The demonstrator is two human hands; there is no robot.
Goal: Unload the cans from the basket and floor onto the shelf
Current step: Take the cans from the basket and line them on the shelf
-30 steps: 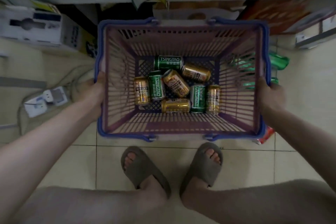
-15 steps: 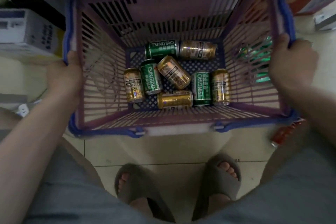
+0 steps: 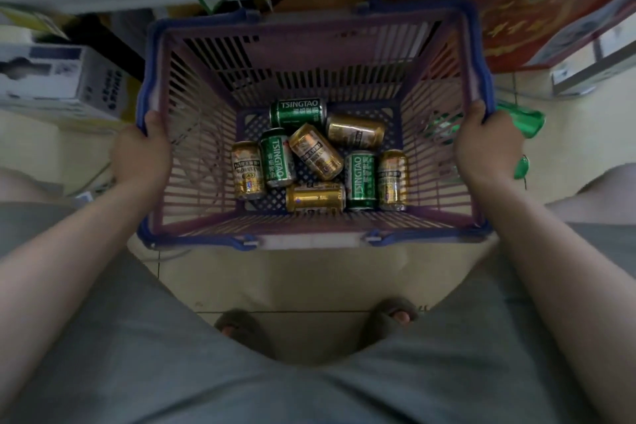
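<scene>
We hold the basket (image 3: pixel 311 55) with both hands, arms reaching forward and down on either side of it. Our left hand (image 3: pixel 141 151) is clamped on the left rim, thumb hooked over the blue edge and fingers wrapped down the outer wall; our right hand (image 3: pixel 487 146) grips the right rim the same way, fingers closed around it. On the basket's floor we count eight cans lying on their sides: three green cans (image 3: pixel 298 112) and five gold cans (image 3: pixel 315 151). One green lies toward the far edge, another near the left edge beside a gold one, and the third near the right edge next to a gold one. One gold can lies along the near edge. Outside the basket, beyond its right wall, loose green cans (image 3: pixel 526 120) lie on the tiled floor (image 3: pixel 309 279); we cannot count them surely.
</scene>
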